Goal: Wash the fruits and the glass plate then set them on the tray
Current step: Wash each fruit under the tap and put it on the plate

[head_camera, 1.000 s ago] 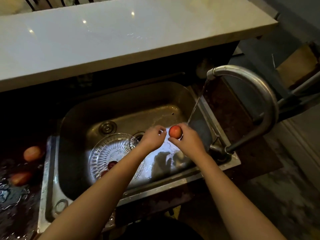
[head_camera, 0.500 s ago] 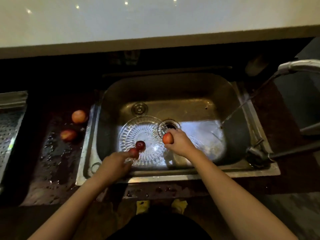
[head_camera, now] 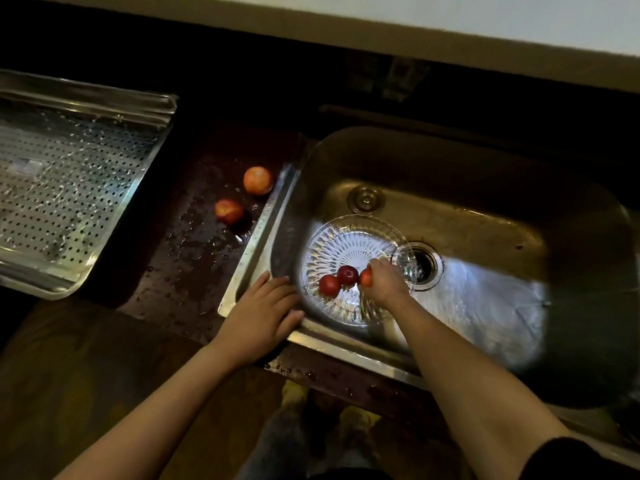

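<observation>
A cut-glass plate lies in the steel sink. Two red fruits lie on it, one dark and one brighter. My right hand reaches over the plate and holds a third red fruit right beside them. My left hand rests flat, fingers straight, on the sink's front-left rim and holds nothing. Two orange-red fruits sit on the wet dark counter left of the sink. The perforated metal tray stands at the far left.
The sink drain is just right of the plate, with a small glass piece at its edge. A round overflow fitting sits behind the plate. A pale countertop ledge runs along the back. The counter between tray and sink is wet.
My right hand has carried its fruit down onto the plate beside the others. My left hand let go of a fruit on the plate and moved to the sink rim. The view swung left.
</observation>
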The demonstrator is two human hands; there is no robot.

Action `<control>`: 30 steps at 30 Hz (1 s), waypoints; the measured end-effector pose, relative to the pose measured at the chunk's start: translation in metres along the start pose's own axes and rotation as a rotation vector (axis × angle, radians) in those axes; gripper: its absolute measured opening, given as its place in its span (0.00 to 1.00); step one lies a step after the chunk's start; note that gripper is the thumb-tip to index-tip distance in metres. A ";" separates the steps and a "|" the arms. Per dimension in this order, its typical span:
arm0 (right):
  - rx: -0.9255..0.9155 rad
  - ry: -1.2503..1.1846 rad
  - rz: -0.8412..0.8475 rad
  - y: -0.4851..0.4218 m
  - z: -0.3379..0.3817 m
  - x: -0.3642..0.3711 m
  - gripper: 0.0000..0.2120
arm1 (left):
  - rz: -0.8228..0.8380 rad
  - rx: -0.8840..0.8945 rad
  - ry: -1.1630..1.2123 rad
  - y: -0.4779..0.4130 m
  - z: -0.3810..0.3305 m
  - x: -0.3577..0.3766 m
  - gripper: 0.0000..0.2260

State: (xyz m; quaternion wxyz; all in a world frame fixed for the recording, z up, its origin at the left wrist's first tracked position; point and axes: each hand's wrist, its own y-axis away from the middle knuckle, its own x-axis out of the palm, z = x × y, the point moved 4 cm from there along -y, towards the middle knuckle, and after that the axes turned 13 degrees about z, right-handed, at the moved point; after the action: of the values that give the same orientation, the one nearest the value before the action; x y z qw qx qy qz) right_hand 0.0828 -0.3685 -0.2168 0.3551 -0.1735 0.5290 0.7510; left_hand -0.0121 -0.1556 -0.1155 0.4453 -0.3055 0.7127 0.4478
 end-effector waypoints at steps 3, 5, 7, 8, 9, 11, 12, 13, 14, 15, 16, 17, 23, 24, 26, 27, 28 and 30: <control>-0.004 0.011 0.021 -0.004 -0.004 0.005 0.19 | -0.043 0.002 -0.025 0.001 -0.001 0.001 0.17; -0.001 0.028 0.044 -0.004 -0.005 0.005 0.21 | -0.070 -0.004 -0.037 0.002 -0.003 0.001 0.17; -0.007 0.055 0.062 -0.003 -0.005 0.002 0.23 | -0.081 -0.035 -0.041 0.003 -0.004 0.001 0.17; -0.006 0.070 0.069 -0.003 -0.003 -0.002 0.25 | -0.082 -0.069 -0.039 0.004 -0.002 0.001 0.19; -0.010 0.080 0.070 -0.001 0.000 -0.007 0.28 | -0.078 -0.111 -0.036 0.006 -0.001 0.000 0.22; -0.055 0.075 0.041 0.003 0.012 -0.022 0.32 | -0.080 -0.187 -0.030 0.011 0.005 -0.001 0.27; -0.097 0.066 0.014 0.006 0.023 -0.031 0.32 | -0.082 -0.214 -0.031 0.013 0.007 -0.002 0.29; -0.142 0.052 -0.014 0.009 0.036 -0.041 0.31 | -0.077 -0.237 -0.036 0.015 0.009 -0.003 0.30; -0.192 0.035 -0.044 0.013 0.051 -0.052 0.30 | -0.068 -0.255 -0.041 0.016 0.010 -0.003 0.31; -0.249 0.016 -0.078 0.018 0.069 -0.064 0.30 | -0.061 -0.266 -0.044 0.017 0.011 -0.002 0.31; -0.312 -0.001 -0.117 0.023 0.088 -0.075 0.29 | -0.056 -0.269 -0.049 0.017 0.011 -0.002 0.32; -0.377 -0.016 -0.156 0.026 0.109 -0.085 0.28 | -0.049 -0.268 -0.053 0.017 0.012 -0.002 0.32; -0.533 -0.014 -0.238 0.017 0.202 -0.112 0.30 | -0.044 -0.259 -0.038 0.016 0.013 0.002 0.32; -0.525 -0.001 -0.234 0.012 0.210 -0.110 0.32 | -0.047 -0.258 -0.034 0.016 0.014 0.003 0.32; -0.510 0.016 -0.201 0.002 0.223 -0.105 0.33 | -0.053 -0.258 -0.031 0.016 0.015 0.003 0.33; -0.503 0.022 -0.186 -0.002 0.227 -0.102 0.34 | -0.057 -0.256 -0.028 0.016 0.015 0.003 0.33; -0.494 0.024 -0.184 -0.004 0.230 -0.100 0.33 | -0.061 -0.253 -0.027 0.016 0.015 0.003 0.33; -0.472 0.016 -0.204 -0.009 0.232 -0.097 0.30 | -0.062 -0.253 -0.026 0.016 0.014 0.004 0.32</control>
State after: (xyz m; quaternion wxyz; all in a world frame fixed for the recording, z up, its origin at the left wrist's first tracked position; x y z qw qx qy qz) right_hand 0.1830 -0.1876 -0.0724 0.3744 -0.3099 0.3217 0.8126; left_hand -0.0214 -0.1362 -0.1161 0.4258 -0.3751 0.6352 0.5240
